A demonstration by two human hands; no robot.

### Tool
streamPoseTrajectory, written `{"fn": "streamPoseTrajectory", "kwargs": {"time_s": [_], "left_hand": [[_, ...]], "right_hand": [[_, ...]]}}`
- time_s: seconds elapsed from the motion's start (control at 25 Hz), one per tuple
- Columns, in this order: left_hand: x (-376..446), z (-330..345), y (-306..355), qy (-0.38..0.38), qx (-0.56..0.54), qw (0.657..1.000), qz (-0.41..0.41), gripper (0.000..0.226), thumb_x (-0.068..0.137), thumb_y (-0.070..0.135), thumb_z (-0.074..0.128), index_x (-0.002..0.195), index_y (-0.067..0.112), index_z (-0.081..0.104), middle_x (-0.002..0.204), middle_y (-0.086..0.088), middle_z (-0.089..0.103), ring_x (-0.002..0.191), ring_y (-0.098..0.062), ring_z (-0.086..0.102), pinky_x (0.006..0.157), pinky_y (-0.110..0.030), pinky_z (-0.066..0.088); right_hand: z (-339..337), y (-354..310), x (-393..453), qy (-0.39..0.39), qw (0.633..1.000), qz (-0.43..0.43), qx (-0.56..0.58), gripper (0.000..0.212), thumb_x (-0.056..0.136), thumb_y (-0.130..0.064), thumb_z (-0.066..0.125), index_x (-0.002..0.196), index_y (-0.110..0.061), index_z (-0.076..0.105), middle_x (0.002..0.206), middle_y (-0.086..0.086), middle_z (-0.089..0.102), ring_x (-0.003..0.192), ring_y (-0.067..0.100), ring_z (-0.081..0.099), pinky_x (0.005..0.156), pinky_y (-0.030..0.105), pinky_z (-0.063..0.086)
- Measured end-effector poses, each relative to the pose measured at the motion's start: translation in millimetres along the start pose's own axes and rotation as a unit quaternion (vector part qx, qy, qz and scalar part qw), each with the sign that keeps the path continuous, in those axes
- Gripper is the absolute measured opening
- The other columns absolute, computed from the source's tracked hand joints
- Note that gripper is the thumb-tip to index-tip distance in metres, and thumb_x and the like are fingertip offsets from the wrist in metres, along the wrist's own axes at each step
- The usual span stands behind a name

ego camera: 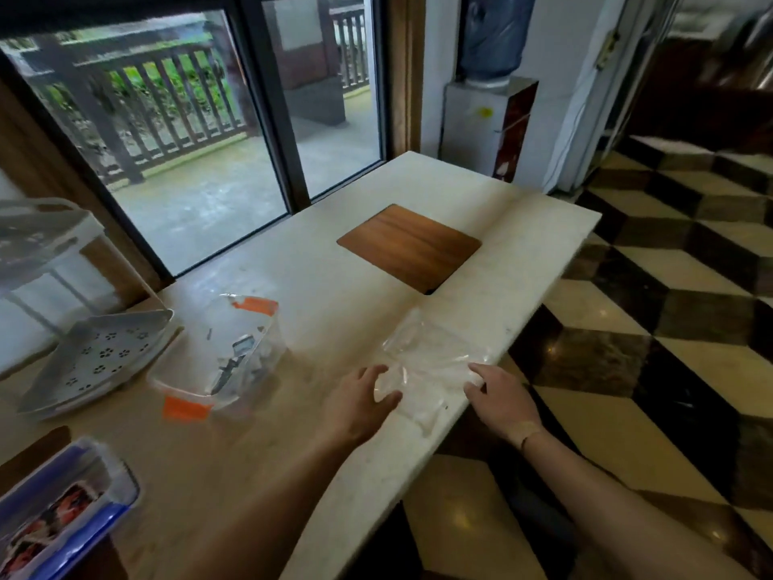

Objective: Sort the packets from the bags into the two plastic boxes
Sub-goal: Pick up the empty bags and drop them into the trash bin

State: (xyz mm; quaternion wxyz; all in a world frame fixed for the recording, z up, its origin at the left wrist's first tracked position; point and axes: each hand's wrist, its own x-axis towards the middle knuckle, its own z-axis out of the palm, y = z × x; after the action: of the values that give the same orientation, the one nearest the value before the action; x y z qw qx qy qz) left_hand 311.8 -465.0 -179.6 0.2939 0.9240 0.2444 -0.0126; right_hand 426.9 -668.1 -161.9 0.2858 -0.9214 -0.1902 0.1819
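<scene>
A pale stone table fills the view, with a wooden inset past its middle. Near its right edge a clear bag lies flat, and it is framed by the left hand and right hand: both are spread open with fingertips on the plastic, nothing clenched or lifted. The step in hand is judged to be the opening or emptying of this bag; it is best pinned at one side and drawn inward, since it overhangs the edge and slick film could slide to the floor. Its contents cannot be made out, perhaps because of blur. To the left, an orange-clipped box holds a few dark and silvery packets. At the lower left, a blue-clipped box holds red-printed packets. A perforated white rack sits beyond.
</scene>
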Motion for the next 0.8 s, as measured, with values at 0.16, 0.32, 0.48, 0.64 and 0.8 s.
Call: {"fn": "streamPoseTrajectory", "kwargs": {"time_s": [0.16,0.32,0.48,0.64,0.8], "left_hand": [[25.9,13.4,8.1,-0.005,0.011,1.0,-0.003,0.054,0.089,0.051,0.058,0.137,0.03,0.049,0.142,0.001,0.051,0.128,-0.022,0.05,0.102,-0.037,0.043],[50.6,26.7,-1.0,-0.018,0.008,0.999,-0.03,0.052,0.088,0.05,0.06,0.135,0.03,0.051,0.138,-0.001,0.054,0.126,-0.023,0.051,0.098,-0.035,0.043],[75.2,40.0,-14.0,-0.035,0.005,0.998,-0.055,0.054,0.088,0.051,0.059,0.136,0.028,0.05,0.137,-0.002,0.053,0.126,-0.023,0.05,0.096,-0.035,0.043],[97.2,51.6,-25.2,-0.046,-0.002,0.995,-0.088,0.055,0.088,0.055,0.055,0.136,0.03,0.049,0.136,0.001,0.052,0.125,-0.021,0.049,0.094,-0.036,0.045],[116.0,58.7,-30.0,-0.048,0.017,0.994,-0.101,0.056,0.087,0.058,0.053,0.136,0.03,0.049,0.128,0.001,0.054,0.116,-0.021,0.053,0.087,-0.035,0.049]], "right_hand": [[-7.9,29.4,7.2,0.012,0.999,0.031,0.01,0.046,0.095,-0.037,0.047,0.138,-0.022,0.049,0.146,-0.001,0.047,0.133,0.019,0.044,0.106,0.041,0.042],[-9.1,40.1,32.0,0.021,0.999,0.046,0.004,0.042,0.095,-0.035,0.048,0.135,-0.022,0.051,0.142,-0.002,0.049,0.129,0.02,0.047,0.102,0.039,0.044],[-5.5,42.4,71.6,0.003,0.999,0.05,-0.003,0.047,0.093,-0.033,0.048,0.139,-0.023,0.047,0.148,-0.002,0.043,0.131,0.02,0.044,0.105,0.04,0.043],[0.8,34.3,114.7,-0.027,0.998,0.052,-0.026,0.05,0.095,-0.033,0.049,0.143,-0.023,0.042,0.15,-0.002,0.039,0.132,0.019,0.043,0.104,0.037,0.043],[15.1,32.2,147.5,-0.066,0.995,0.065,-0.046,0.055,0.095,-0.032,0.049,0.147,-0.024,0.034,0.152,-0.003,0.033,0.132,0.019,0.043,0.1,0.038,0.046]]}}
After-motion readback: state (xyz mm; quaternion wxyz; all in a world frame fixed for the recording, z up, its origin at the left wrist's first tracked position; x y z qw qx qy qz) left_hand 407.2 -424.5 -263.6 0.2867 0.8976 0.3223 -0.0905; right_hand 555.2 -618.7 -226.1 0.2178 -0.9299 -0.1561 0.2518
